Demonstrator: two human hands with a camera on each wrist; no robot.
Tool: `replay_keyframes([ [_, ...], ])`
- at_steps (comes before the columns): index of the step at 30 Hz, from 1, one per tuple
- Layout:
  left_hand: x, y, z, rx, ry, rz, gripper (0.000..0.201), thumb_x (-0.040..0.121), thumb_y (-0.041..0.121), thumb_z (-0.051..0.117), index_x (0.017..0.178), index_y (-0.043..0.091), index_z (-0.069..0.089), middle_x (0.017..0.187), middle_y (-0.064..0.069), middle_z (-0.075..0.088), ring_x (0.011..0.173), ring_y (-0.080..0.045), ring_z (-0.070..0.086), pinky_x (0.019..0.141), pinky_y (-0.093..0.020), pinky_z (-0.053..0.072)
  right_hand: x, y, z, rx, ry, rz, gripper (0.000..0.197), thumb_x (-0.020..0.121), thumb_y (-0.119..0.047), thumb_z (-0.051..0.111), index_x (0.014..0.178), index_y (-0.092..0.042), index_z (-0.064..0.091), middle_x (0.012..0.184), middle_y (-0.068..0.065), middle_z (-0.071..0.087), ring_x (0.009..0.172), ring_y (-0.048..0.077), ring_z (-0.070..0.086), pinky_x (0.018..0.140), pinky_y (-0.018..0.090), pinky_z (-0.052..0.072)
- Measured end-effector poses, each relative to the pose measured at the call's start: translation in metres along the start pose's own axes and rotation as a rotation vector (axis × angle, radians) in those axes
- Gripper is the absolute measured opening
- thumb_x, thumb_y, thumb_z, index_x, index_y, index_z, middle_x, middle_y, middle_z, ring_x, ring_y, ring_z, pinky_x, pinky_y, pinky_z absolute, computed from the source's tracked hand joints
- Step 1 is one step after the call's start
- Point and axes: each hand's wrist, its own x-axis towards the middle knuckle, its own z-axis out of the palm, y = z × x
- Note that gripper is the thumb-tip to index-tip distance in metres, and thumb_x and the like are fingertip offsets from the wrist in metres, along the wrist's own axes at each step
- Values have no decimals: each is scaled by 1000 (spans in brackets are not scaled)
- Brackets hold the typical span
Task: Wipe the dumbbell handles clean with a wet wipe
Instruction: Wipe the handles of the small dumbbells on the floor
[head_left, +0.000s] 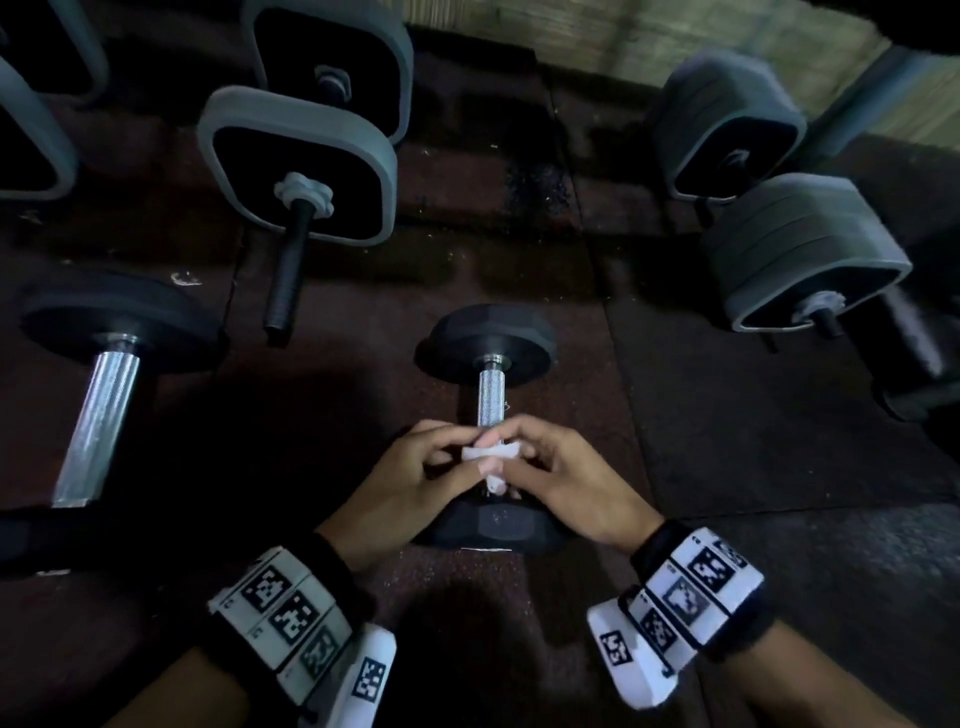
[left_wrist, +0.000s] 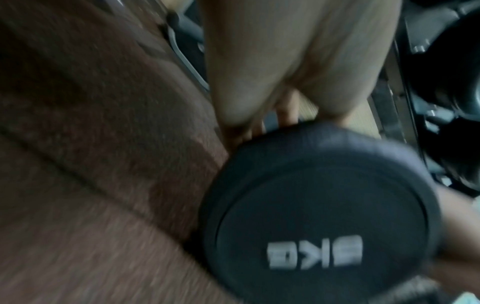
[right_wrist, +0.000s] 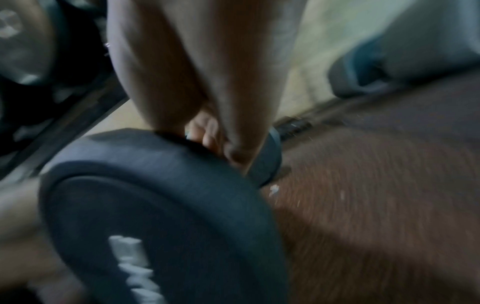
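Both hands, left and right, grip a crumpled white wet wipe around the knurled chrome dumbbell handle; twisting along its length should clean best.

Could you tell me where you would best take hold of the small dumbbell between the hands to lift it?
Judging by its pose, grip the dumbbell by the bare chrome handle, from above: it lies flat and its wide black heads keep the bar off the floor.

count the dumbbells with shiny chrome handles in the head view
2: one chrome-handled dumbbell at centre under both hands, another at left on the floor. The others show dark bars; any beyond the frame edges are unseen.
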Motion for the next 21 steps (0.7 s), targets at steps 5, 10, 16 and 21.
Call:
replay_keyframes([
  [5, 7, 13, -10, -57, 43, 23, 10, 88, 20, 73, 97, 18, 75, 85, -4, 76, 74, -10, 69, 72, -17, 53, 2, 6, 24, 347, 363, -2, 18, 96, -7, 63, 113, -6, 57, 71, 14, 64, 58, 16, 55, 58, 21, 47],
  [10, 44, 12, -20, 300, 463, 190, 5, 86, 21, 74, 89, 17, 77, 71, 7, 73, 59, -5, 66, 65, -16, 48, 4, 12, 31, 347, 675, 57, 13, 103, -16, 53, 101, -10, 65, 66, 7, 64, 56, 11, 51, 55, 20, 43],
  [16, 66, 15, 0, 556, 232, 206, 11, 87, 11, 71, 96, 6, 76, 86, -7, 72, 76, -15, 64, 69, -17, 43, 2, 10, 32, 312, 675, 63, 19, 104, -16, 51, 96, -8, 66, 64, 7, 63, 57, 10, 53, 57, 19, 44],
  [21, 30, 17, -10, 652, -45, 127, 20, 92, 30, 67, 79, 18, 76, 73, 0, 71, 71, -11, 67, 71, -33, 50, 1, 9, 33, 304, 673, 80, 19, 103, -12, 52, 92, -7, 67, 64, 9, 62, 56, 9, 52, 56, 18, 44],
])
